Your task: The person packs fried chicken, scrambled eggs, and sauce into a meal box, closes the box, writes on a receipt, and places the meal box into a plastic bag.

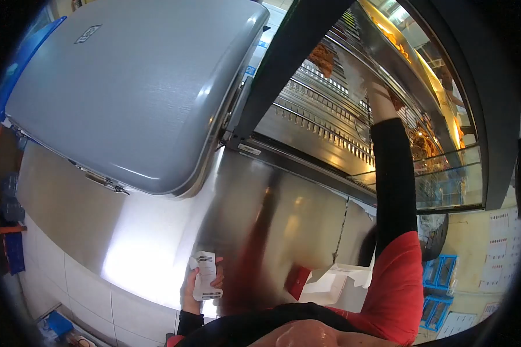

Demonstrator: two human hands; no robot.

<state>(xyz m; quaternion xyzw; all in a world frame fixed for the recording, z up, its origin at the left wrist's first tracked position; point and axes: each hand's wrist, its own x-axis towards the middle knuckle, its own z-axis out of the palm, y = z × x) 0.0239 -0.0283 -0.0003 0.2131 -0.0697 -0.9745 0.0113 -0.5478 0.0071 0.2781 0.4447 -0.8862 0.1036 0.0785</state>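
My left hand (189,287) is closed around a white printed paper slip (206,276), low over the steel counter. My right arm, in a black and red sleeve, reaches into a glass-fronted food cabinet (330,151). A translucent plastic covering, perhaps a glove or bag, lies over my right hand (356,78). Its fingers are blurred, so their grip is unclear. Close to it on the wire rack (330,107) is a brown fried piece of food (322,59); contact between the two cannot be made out.
A large grey lidded appliance (133,87) stands left of the cabinet on the steel counter (173,225). An open white cardboard box (324,287) sits by my body. More browned food (424,144) lies inside the cabinet's right side. Blue racks (440,272) are at far right.
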